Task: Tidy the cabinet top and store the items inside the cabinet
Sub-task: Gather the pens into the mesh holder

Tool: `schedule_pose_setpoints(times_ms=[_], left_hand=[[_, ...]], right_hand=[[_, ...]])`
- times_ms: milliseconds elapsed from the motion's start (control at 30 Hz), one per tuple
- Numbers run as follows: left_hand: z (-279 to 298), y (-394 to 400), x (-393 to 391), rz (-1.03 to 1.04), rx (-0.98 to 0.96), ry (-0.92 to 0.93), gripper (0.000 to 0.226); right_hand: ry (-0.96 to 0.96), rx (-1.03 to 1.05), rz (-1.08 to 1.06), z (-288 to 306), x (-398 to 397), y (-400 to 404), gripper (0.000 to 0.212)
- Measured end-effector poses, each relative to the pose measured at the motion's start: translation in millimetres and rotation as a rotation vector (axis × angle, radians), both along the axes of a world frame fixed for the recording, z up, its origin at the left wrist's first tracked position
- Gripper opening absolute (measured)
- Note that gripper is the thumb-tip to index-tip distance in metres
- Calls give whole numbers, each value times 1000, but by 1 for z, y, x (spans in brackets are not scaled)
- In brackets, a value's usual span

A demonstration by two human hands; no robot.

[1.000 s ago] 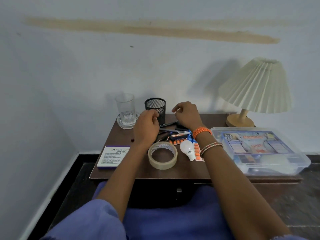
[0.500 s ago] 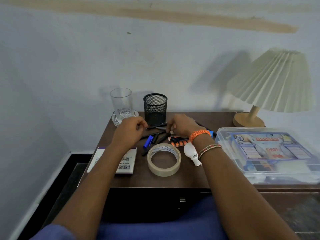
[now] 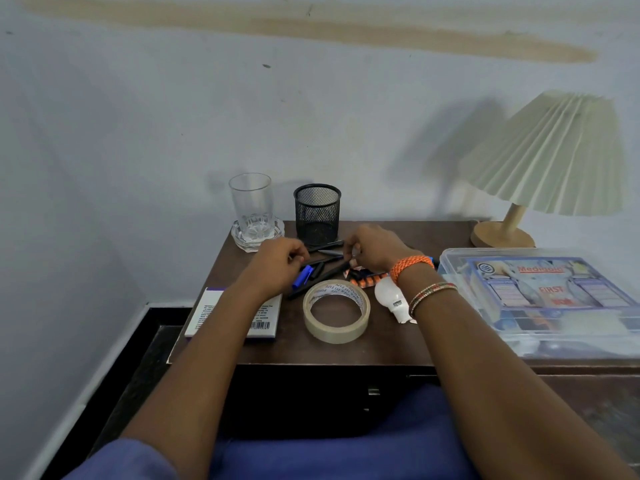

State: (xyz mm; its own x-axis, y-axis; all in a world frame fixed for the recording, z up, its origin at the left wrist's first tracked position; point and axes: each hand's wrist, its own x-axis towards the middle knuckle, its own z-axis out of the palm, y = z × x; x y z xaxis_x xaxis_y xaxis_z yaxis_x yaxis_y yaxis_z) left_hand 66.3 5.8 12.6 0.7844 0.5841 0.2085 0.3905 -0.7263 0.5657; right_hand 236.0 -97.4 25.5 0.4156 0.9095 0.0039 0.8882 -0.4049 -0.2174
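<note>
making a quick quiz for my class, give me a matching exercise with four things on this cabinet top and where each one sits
Column A
1. clear drinking glass
2. black wire-mesh pen cup
3. beige roll of tape
4. clear plastic first aid box

Column B
a. right side of the cabinet top, in front of the lamp base
b. on a glass coaster at the back left corner
c. near the front edge, between the two forearms
d. at the back, just right of the glass

Pairs: 1-b, 2-d, 3-c, 4-a
</note>
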Motion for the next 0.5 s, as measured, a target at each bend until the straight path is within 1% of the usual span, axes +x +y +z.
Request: schedule_pose_setpoints(times_ms=[133,200,267,400,500], left_hand=[[4,-6,1,-16,11,2,18],[7,-9,4,-24,18,-18,19],[10,-13,7,-36,5,-47,18],[13,-15,7,-104,-115,-71,18],[19,-16,4,-111,-286,-125,18]], right_hand=[[17,44,-22,12,9,-6,10],[80,103,-21,19,13,-10,9],[154,206,-10,29,11,-15,8],[342,478,6,46,0,-22,9],[543,630,2,50,-5,-20,8]])
